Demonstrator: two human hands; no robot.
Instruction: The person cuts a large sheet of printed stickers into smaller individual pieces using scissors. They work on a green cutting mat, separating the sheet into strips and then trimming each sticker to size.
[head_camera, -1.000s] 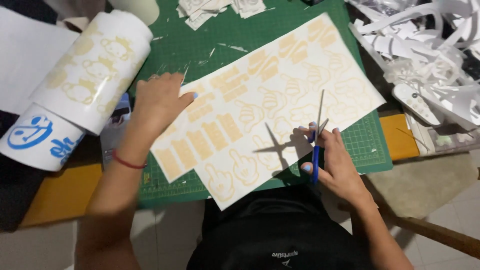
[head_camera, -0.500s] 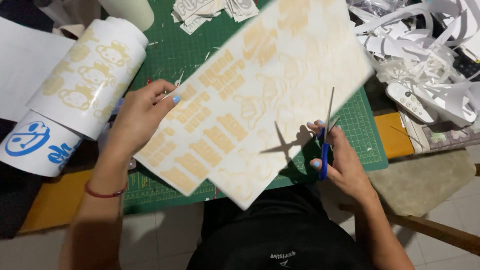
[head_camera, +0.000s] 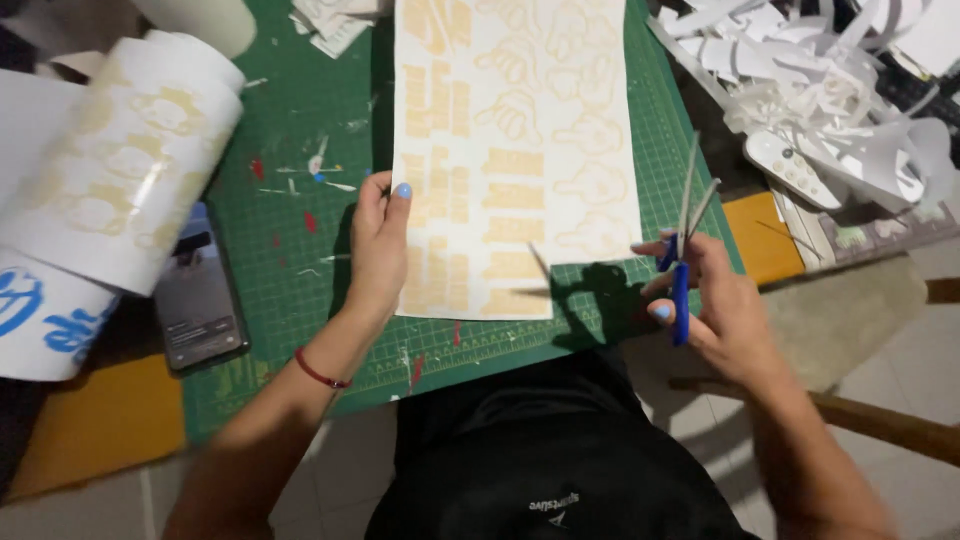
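Observation:
A white sheet printed with pale orange hand shapes and blocks (head_camera: 515, 150) lies lengthwise on the green cutting mat (head_camera: 290, 130), running away from me. My left hand (head_camera: 378, 245) pinches its near left edge, thumb on top. My right hand (head_camera: 705, 305) holds blue-handled scissors (head_camera: 683, 240) with the blades parted and pointing up, just off the sheet's right edge and not touching the paper.
Two rolls of printed vinyl (head_camera: 110, 170) lie at the left, with a dark phone (head_camera: 197, 295) beside them. A heap of white paper offcuts (head_camera: 830, 90) and a white remote (head_camera: 795, 170) sit at the right. More scraps (head_camera: 335, 20) lie at the mat's far edge.
My left hand has turned the sheet from a slanted position to straight lengthwise and set it down on the mat. The right hand with the scissors lifted slightly and the blades opened.

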